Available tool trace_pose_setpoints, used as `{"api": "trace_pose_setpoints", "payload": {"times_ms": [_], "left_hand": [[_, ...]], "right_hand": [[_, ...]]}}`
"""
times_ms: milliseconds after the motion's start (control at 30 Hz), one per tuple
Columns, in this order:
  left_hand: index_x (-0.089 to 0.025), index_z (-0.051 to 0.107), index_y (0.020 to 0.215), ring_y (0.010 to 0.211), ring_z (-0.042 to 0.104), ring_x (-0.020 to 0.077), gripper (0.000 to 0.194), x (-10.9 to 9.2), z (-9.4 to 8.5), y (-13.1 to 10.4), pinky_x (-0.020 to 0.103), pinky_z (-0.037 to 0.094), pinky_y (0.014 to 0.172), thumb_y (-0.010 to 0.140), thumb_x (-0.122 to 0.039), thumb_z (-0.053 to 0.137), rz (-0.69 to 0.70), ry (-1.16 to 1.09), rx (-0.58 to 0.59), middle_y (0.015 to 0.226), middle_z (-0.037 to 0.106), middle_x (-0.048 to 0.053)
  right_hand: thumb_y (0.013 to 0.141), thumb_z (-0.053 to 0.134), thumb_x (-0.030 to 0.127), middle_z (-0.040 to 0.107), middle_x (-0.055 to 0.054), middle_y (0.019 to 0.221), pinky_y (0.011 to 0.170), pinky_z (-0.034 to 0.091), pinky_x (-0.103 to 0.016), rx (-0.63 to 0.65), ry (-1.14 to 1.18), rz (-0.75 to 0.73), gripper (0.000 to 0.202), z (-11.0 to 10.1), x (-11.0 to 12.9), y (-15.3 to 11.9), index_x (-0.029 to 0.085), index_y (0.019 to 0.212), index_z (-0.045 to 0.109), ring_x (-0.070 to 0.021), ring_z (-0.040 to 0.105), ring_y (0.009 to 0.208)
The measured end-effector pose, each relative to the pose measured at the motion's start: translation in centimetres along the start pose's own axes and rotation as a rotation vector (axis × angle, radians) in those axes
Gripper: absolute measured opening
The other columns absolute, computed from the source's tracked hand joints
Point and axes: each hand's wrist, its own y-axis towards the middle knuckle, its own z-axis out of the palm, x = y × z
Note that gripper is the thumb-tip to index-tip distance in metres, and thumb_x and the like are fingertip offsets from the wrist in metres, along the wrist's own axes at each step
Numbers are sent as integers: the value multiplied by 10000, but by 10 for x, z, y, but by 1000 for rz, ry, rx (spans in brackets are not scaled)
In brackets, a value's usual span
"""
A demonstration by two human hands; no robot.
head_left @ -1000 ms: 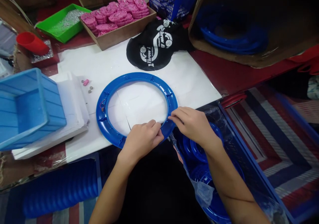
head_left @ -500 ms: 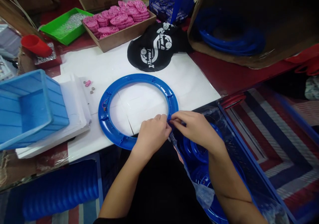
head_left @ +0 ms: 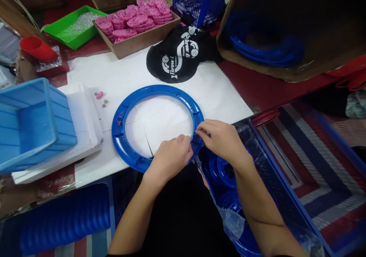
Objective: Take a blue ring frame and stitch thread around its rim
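At the left, a blue bin [head_left: 64,125] is set on a white stack [head_left: 90,133] on the bench [head_left: 243,85]. Behind it, a red cup [head_left: 37,49] is tipped on its side over silvery bits [head_left: 51,62], and more are held in a green tray [head_left: 61,37]. The ring [head_left: 157,89] is laid flat on a white sheet [head_left: 223,102] at the bench's near edge, with a small wired part [head_left: 120,121] seated in its left side. Behind it, pink bundles [head_left: 138,22] are stacked in a box [head_left: 148,34]. By the left hand [head_left: 171,154] the ring's near right side is touched, the fingers curled; whether they are clamped on it cannot be told. A black cloth [head_left: 168,55] is spread behind the ring. By the right hand [head_left: 220,140], thumb and forefinger are brought together at the ring's right side; whether anything is pinched cannot be told.
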Motion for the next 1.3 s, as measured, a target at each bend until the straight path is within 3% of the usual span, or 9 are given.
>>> {"api": "trace_pose_setpoints", "payload": {"times_ms": [100, 267, 433, 700, 867, 1000, 1067, 1167, 1300], "left_hand": [[-188, 611, 1021, 848, 696, 228, 171, 8, -9, -10, 323, 466, 671, 1070, -221, 451, 60, -80, 52, 984, 689, 41], [-197, 617, 1030, 799, 685, 233, 197, -3, -11, -10, 345, 410, 611, 1085, -271, 443, -64, -71, -2, 986, 686, 40], [-227, 626, 937, 761, 684, 230, 143, -20, -1, 4, 358, 310, 567, 1029, -230, 517, -202, -56, -77, 916, 699, 5], [-222, 650, 959, 728, 675, 226, 137, -21, 3, 4, 348, 217, 554, 1035, -248, 540, -227, 6, -89, 923, 710, 26], [-222, 688, 893, 691, 668, 217, 246, -27, 24, -8, 348, 267, 555, 1065, -261, 516, -241, 9, -280, 860, 718, 29], [-202, 743, 1060, 748, 707, 199, 291, -28, 47, -17, 328, 396, 640, 1092, -205, 454, -154, -24, -509, 927, 782, 42], [-195, 747, 1108, 800, 728, 188, 293, -24, 54, -19, 310, 441, 698, 1102, -224, 456, -93, -94, -564, 1007, 799, 48], [-209, 761, 1054, 825, 735, 187, 316, -20, 51, -19, 293, 458, 726, 1110, -297, 463, -91, -197, -519, 1028, 801, 56], [-227, 767, 1001, 809, 727, 215, 284, -19, 30, -14, 300, 434, 693, 1080, -306, 506, -260, -282, -351, 947, 793, 65]], "right_hand": [[981, 591, 194, 687, -14, 784, 634, 320, -316, -34, -54, 28, 196, 7, 13, -14, 217, 789, 625, -178, 619, 751], [961, 578, 175, 626, 2, 731, 615, 273, -315, -60, -71, 77, 219, 16, 26, -25, 216, 746, 577, -154, 558, 688], [934, 554, 153, 630, -1, 751, 627, 251, -310, 10, -43, 151, 201, 11, 30, -21, 211, 742, 557, -153, 545, 707], [903, 561, 172, 607, 23, 737, 635, 256, -295, 197, 179, 168, 172, -5, 17, -9, 218, 737, 556, -137, 498, 689], [919, 554, 191, 574, 31, 699, 627, 243, -298, 225, 200, 184, 230, -7, 15, -4, 211, 697, 501, -129, 451, 653], [910, 559, 188, 593, 29, 709, 624, 243, -294, 227, 193, 207, 226, -6, 17, -4, 210, 694, 494, -128, 450, 651], [903, 567, 196, 604, 31, 709, 623, 245, -291, 234, 194, 225, 211, -6, 18, -4, 214, 699, 515, -130, 459, 651], [899, 570, 209, 613, 29, 702, 623, 248, -293, 250, 198, 249, 204, -7, 18, -4, 218, 698, 541, -134, 472, 650], [908, 542, 208, 603, 21, 693, 613, 238, -299, 232, 177, 242, 232, -8, 19, -4, 214, 679, 511, -137, 448, 634]]}}
